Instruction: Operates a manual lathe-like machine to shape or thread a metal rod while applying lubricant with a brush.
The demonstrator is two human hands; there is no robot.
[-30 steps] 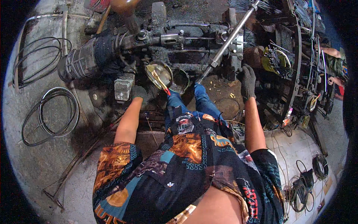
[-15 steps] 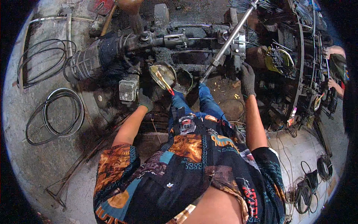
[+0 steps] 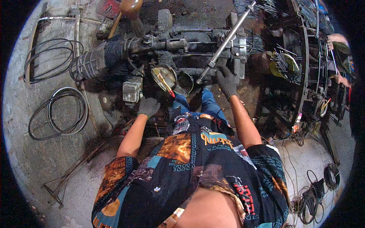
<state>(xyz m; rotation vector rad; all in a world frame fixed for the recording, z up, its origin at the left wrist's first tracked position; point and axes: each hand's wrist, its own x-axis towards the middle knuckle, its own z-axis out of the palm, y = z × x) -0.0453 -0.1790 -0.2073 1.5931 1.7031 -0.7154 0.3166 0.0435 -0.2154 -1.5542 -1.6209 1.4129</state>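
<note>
My left hand, in a dark grey glove, is beside a grey metal box. Its fingers point up at the box's right edge, loosely apart, gripping nothing I can see. My right hand, gloved alike, has its fingers stretched toward the machine, just right of a long steel bar. That bar slants across the machine bed, its lower end close to my legs; I see no grip on it. Left of the bar, a round pan holds a red-tipped brush. Next to it is a dark round container.
The greasy machine's motor lies at the left. Coiled black hoses rest on the floor there. A yellow bucket of metal rods stands at the right. Beyond the rack, another person's hands hold a thin rod.
My right hand has moved left from the machine's right side toward the bar. My left hand has shifted slightly and shows more fully by the box. The bar's lower end sits further left.
</note>
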